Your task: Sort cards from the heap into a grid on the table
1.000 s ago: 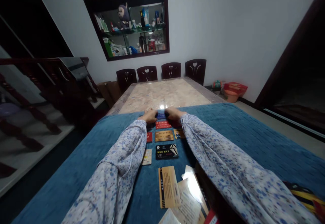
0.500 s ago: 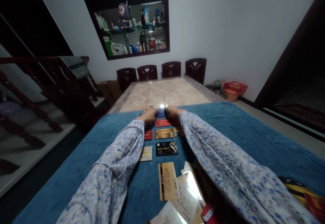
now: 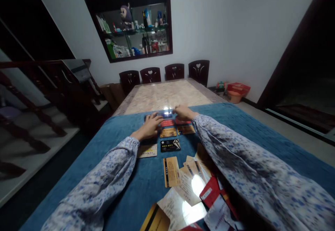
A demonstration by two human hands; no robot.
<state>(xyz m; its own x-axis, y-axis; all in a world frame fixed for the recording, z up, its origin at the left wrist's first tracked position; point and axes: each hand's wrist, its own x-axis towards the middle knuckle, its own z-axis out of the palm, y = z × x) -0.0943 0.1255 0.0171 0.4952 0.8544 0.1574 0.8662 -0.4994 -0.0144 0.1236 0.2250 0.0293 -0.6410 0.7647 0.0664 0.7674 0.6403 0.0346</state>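
My left hand [image 3: 150, 126] lies palm down with fingers apart, over the left side of the laid-out cards, hiding some of them. At the far end, my right hand [image 3: 183, 112] has its fingers bent but apart, close to the right edge of a shiny dark blue card [image 3: 165, 115]. Nearer to me come a red card [image 3: 167, 123], a gold card [image 3: 168, 132], another gold card [image 3: 186, 130] and a black VIP card [image 3: 170, 145]. A pale card [image 3: 148, 151] sits below my left wrist. A tan card [image 3: 171, 171] lies upright in the middle.
Loose cards and papers [image 3: 188, 185] overlap in a pile by my right forearm, with a red card [image 3: 210, 191] among them. A blue cloth [image 3: 110, 175] covers the near part of the stone-topped table [image 3: 157, 93]. Several dark chairs [image 3: 174, 72] stand behind it.
My left hand has come back toward me and to the left, off the dark blue card. My right hand has shifted slightly right. The view has tilted, showing more of the pile.
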